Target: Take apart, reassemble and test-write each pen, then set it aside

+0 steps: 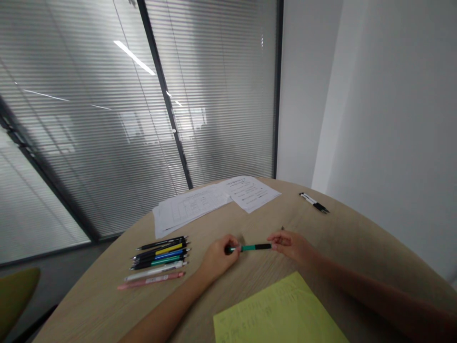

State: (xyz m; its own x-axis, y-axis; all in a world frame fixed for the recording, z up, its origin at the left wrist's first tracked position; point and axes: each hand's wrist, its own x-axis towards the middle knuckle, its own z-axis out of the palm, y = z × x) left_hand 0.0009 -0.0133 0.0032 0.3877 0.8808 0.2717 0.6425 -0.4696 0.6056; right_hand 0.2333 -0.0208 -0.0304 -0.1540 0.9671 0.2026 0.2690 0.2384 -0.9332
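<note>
A green pen with black ends is held level just above the wooden table. My left hand pinches its left end and my right hand pinches its right end; both hands are closed on it. To the left of my left hand lies a row of several pens: black, yellow, blue, green, white and pink ones, side by side.
A yellow sheet of paper lies at the near edge. White printed papers are spread at the far side. A black-and-white pen lies alone at the far right. Blinds and a white wall stand behind the table.
</note>
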